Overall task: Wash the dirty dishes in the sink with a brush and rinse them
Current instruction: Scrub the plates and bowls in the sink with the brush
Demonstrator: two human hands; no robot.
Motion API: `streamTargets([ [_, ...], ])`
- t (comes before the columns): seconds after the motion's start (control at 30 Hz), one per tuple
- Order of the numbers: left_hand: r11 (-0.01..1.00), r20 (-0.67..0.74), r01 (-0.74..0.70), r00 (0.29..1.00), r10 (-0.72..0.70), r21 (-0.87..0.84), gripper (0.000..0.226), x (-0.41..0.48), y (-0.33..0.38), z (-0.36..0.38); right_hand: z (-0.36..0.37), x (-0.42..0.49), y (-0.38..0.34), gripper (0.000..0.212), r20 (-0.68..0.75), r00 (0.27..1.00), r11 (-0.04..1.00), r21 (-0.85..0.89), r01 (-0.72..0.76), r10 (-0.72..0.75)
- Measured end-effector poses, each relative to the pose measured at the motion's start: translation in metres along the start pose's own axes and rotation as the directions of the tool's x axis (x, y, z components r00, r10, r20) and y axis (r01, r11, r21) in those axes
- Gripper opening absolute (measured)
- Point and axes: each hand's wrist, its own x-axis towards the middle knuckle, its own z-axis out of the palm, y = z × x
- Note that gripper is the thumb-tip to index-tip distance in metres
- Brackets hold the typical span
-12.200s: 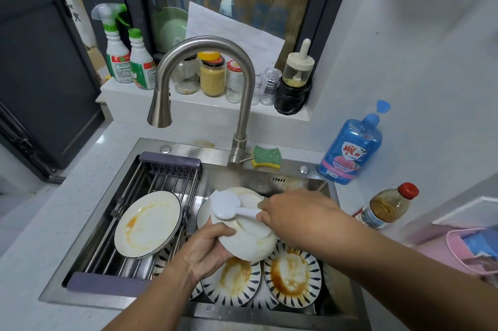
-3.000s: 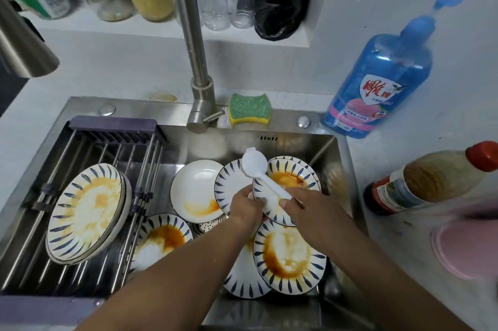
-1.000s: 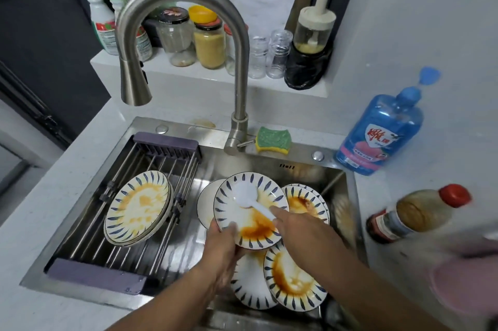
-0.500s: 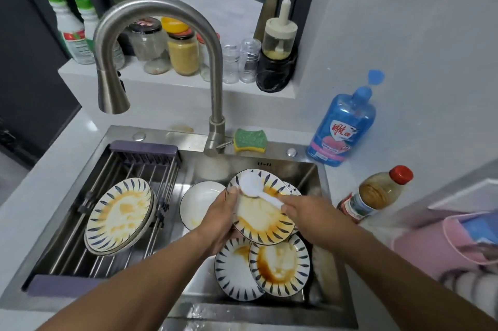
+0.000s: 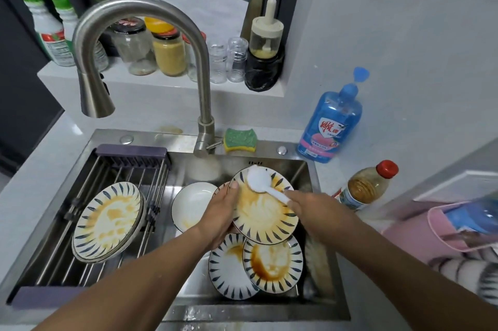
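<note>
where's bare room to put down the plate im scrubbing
The rack bars behind and in front of its stacked plates are bare, as is the counter left of the sink. The sink's right half is crowded: white bowl and stained plates lie packed together.
</note>
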Motion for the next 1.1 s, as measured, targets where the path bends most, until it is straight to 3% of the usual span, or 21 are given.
streamTargets([
  [0.17, 1.0, -0.035, -0.016, 0.999, 0.017, 0.009, 0.047, -0.002, 0.012, -0.004, 0.01, -0.026, -0.018, 0.038, 0.01, 0.998, 0.988, 0.136, 0.067, -0.069],
  [0.27, 0.997, -0.049, -0.081, 0.995, 0.081, 0.01, 0.041, -0.002, 0.015, -0.013, 0.019, -0.057, -0.01, 0.034, -0.003, 0.999, 0.999, 0.026, 0.048, -0.048],
  [0.4, 0.989, -0.007, -0.131, 0.991, 0.132, 0.067, 0.034, -0.011, 0.02, -0.015, 0.003, -0.058, 0.011, 0.03, -0.038, 0.993, 0.991, -0.07, -0.116, 0.113],
  [0.53, 0.982, 0.052, -0.144, 0.989, 0.138, 0.126, 0.032, -0.027, 0.018, 0.0, -0.005, -0.026, -0.006, 0.031, -0.043, 0.994, 0.988, 0.119, -0.099, 0.105],
  [0.63, 0.986, -0.009, -0.127, 0.992, 0.129, 0.104, 0.035, -0.031, 0.016, 0.001, -0.001, -0.027, -0.026, 0.035, -0.016, 1.0, 0.981, 0.193, 0.004, -0.001],
  [0.77, 0.986, -0.073, -0.145, 0.986, 0.151, 0.079, 0.04, -0.028, 0.013, -0.018, 0.009, -0.066, -0.028, 0.033, 0.111, 0.991, 0.997, 0.013, 0.076, -0.077],
  [0.83, 0.987, -0.034, -0.15, 0.988, 0.152, 0.062, 0.044, -0.029, 0.012, -0.021, 0.004, -0.074, -0.013, 0.031, 0.106, 0.994, 0.993, -0.116, 0.002, 0.011],
  [0.9, 0.985, 0.019, -0.149, 0.989, 0.148, 0.082, 0.042, -0.029, 0.011, -0.021, -0.004, -0.06, -0.003, 0.031, 0.054, 0.992, 0.985, -0.14, -0.106, 0.114],
  [1.0, 0.972, 0.034, -0.174, 0.985, 0.171, 0.156, 0.039, -0.031, 0.011, -0.009, -0.013, -0.032, -0.011, 0.033, 0.018, 0.993, 0.993, 0.024, -0.113, 0.113],
  [1.1, 0.991, -0.035, -0.105, 0.993, 0.109, 0.084, 0.046, -0.03, 0.016, -0.007, -0.009, -0.022, -0.032, 0.039, 0.003, 1.0, 0.983, 0.181, -0.012, 0.011],
])
